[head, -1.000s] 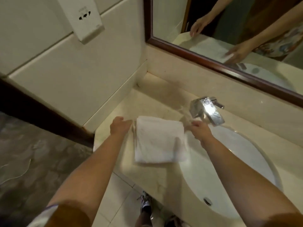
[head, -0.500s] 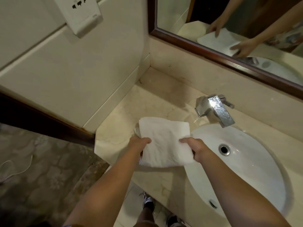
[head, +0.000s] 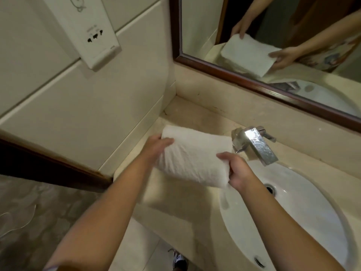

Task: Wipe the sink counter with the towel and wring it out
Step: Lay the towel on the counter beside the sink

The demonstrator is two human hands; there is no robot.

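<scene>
1. Head view: I've got the white towel [head: 192, 160] up off the tabletop [head: 175, 198], left of the faucet [head: 254, 145].
2. My left hand [head: 156, 146] grips its far-left edge, fingers curled over.
3. My right hand [head: 237, 170] pinches the near-right corner beside the sink [head: 304, 216].

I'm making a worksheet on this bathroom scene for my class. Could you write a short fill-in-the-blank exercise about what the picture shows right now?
1. Both hands hold a folded white ____ above the counter.
2. The left hand grips one end and the right hand grips the ____ end.
3. The chrome faucet stands behind the round white ____.
4. The hands are reflected in the wood-framed ____ above the counter.

Missing words: towel; other; sink; mirror
</scene>
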